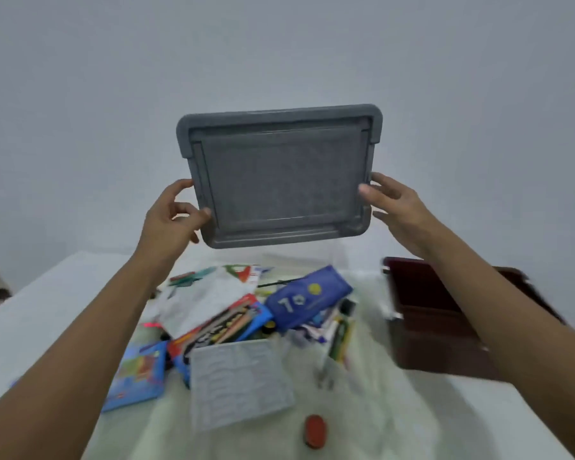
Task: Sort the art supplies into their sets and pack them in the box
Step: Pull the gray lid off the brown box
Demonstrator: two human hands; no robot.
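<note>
A person holds a grey lid aloft between both hands, the left hand pinching its left edge with thumb in front, the right hand gripping its right edge. Below the hands, mixed art supplies lie heaped on the desk. Beneath the right forearm stands an open dark red box. A red eraser lies nearest the camera.

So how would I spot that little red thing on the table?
Start at the grey lid held up in both hands and drop to the table's near edge. The small red oval lies alone, below the white embossed sheet; nothing else is round and red.
</note>
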